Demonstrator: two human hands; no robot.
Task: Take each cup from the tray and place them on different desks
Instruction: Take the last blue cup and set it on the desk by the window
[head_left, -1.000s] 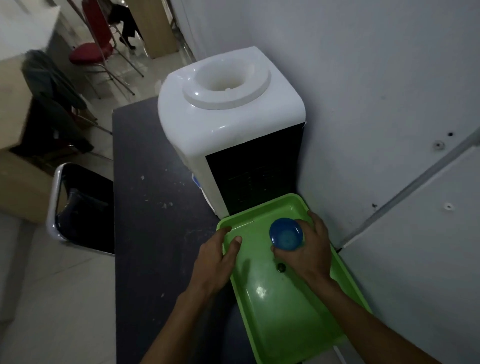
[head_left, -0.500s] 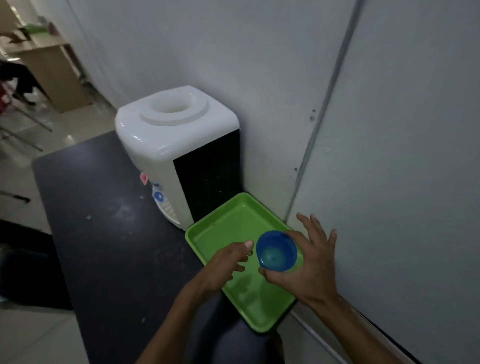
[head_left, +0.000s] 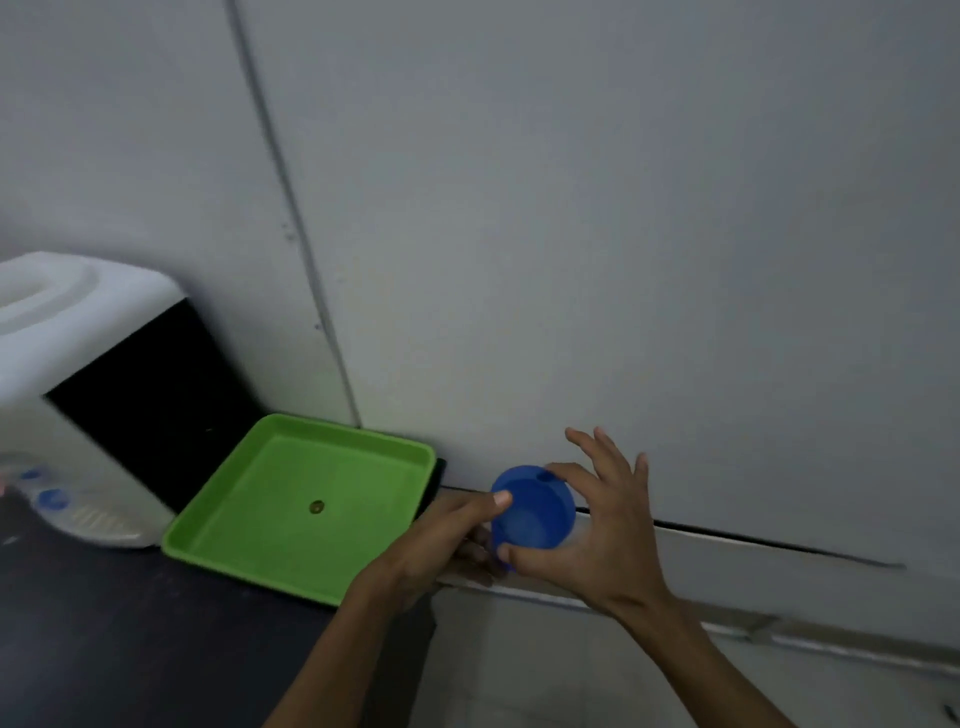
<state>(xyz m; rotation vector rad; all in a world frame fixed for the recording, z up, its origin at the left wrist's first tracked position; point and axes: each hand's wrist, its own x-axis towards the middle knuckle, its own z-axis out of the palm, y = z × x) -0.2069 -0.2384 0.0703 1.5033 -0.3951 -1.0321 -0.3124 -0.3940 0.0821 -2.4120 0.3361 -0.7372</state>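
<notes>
The blue cup (head_left: 532, 512) was over the green tray (head_left: 291, 545) a second ago; now it is off the tray, held in the air to the right of it, past the edge of the dark table (head_left: 130, 639). The right hand (head_left: 602, 530) has carried it there, and the left hand (head_left: 441, 540), which rested on the tray's left rim before, has come over to touch the cup too. The tray now holds no cup. The view has turned right, so the water dispenser (head_left: 67, 374) has slid to the left edge.
</notes>
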